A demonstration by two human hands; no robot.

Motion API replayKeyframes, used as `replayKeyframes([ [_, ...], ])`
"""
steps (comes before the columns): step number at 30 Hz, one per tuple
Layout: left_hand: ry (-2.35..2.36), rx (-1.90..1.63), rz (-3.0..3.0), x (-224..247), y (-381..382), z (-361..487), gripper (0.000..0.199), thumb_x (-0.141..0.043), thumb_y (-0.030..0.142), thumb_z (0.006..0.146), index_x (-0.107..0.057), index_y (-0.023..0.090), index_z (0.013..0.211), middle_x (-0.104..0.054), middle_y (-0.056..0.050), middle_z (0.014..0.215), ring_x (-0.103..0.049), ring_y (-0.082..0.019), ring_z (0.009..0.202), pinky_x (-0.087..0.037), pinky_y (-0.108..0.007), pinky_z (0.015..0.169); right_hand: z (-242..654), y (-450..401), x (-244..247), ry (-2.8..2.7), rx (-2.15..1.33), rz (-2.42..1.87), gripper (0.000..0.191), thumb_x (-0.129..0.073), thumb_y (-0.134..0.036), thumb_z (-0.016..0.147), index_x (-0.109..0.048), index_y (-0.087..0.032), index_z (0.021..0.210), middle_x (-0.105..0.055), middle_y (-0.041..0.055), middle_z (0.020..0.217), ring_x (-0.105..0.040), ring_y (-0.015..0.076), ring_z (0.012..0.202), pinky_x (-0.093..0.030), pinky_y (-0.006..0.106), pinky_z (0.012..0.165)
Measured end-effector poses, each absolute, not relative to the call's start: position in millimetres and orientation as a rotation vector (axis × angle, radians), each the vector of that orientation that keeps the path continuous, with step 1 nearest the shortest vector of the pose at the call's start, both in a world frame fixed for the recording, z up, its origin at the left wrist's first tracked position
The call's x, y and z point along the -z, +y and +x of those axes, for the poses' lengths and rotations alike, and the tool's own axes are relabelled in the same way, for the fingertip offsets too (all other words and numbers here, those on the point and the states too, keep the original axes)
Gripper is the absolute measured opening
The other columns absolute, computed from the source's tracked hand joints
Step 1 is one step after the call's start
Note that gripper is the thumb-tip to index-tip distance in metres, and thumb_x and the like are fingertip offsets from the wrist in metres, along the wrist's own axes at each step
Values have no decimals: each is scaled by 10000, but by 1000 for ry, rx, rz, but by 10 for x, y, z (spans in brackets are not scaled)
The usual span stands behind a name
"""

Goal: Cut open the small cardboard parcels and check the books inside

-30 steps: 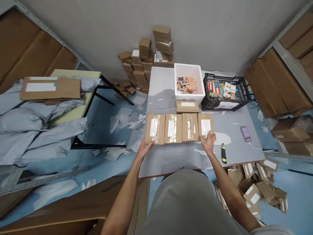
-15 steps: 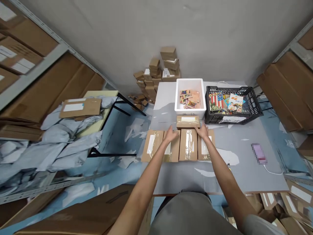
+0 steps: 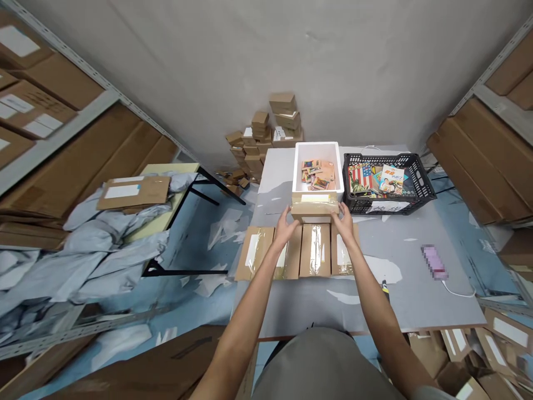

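Note:
A taped cardboard box (image 3: 315, 205) with a white label lies crosswise in front of the white foam box (image 3: 297, 166). My left hand (image 3: 285, 228) grips its left end, and my right hand (image 3: 343, 220) grips its right end. Below it, four taped cardboard boxes stand side by side on the grey table: the leftmost (image 3: 255, 253), one partly under my left forearm (image 3: 293, 255), a middle one (image 3: 315, 258) and one partly behind my right forearm (image 3: 339, 256). Small colourful packets (image 3: 320, 182) lie inside the foam box.
A black crate (image 3: 389, 208) of booklets stands at the back right of the table (image 3: 416, 300). A purple phone (image 3: 434, 261) with a cable and a cutter (image 3: 385, 287) lie to the right. Stacked boxes (image 3: 260, 130) are behind; a side table (image 3: 183, 194) holds grey parcels.
My left hand has closed onto the left end of the crosswise box, where it was apart before. The box looks raised against the foam box's front. The camera view has shifted slightly.

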State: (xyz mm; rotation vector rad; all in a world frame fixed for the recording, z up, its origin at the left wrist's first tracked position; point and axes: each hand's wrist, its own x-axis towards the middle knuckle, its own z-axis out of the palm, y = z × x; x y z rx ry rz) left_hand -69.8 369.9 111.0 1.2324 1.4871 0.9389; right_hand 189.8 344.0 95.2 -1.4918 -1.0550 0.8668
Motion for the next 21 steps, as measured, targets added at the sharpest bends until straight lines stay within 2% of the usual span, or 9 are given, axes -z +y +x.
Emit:
replayKeyframes([
  [5,1289,-1190,1425,-1538,2820,-996,941,-754,262,918,-411,290,1794,-563,-122,1758,-484,-336,1675,-357,-558,1413,1855,2457,-1730,-1075,-779,-1374,756,-765,-608,1028,-571,-228,1652,-612,180,1718,-565,315,1624,-407,555,1388],
  [9,1277,-1152,1418,-1721,1822,-1271,849,-716,326,987,-428,323,1786,-585,-127,1739,-530,-322,1644,-484,-539,1332,1738,1411,-2097,-1088,-795,-1483,605,-798,-547,1039,-680,-254,1555,-698,158,1632,-637,334,1563,-486,557,1340],
  [12,1370,-1059,1342,-1643,1125,-1437,823,-721,381,1013,-440,299,1782,-657,-145,1662,-653,-308,1523,-588,-502,1230,1622,750,-2071,-1043,-887,-1600,494,-774,-536,1056,-749,-253,1460,-760,156,1548,-689,344,1504,-518,574,1310],
  [15,1468,-908,1251,-1454,625,-1558,831,-729,450,1015,-450,263,1775,-710,-159,1595,-733,-306,1405,-644,-497,1149,1510,323,-1902,-962,-988,-1710,485,-779,-575,1032,-784,-234,1376,-807,167,1464,-747,353,1424,-544,598,1282],
  [18,1516,-800,1198,-1250,371,-1630,815,-720,487,1016,-481,233,1753,-710,-170,1597,-756,-308,1357,-659,-497,1121,1425,141,-1720,-925,-1036,-1782,528,-785,-606,1005,-783,-217,1362,-806,177,1462,-759,355,1403,-551,595,1277],
  [21,1531,-778,1200,-1035,265,-1645,781,-719,484,1011,-531,211,1717,-696,-176,1614,-734,-317,1397,-631,-502,1169,1386,92,-1520,-951,-1008,-1844,551,-775,-613,998,-780,-205,1368,-797,181,1477,-754,356,1407,-549,581,1278],
])
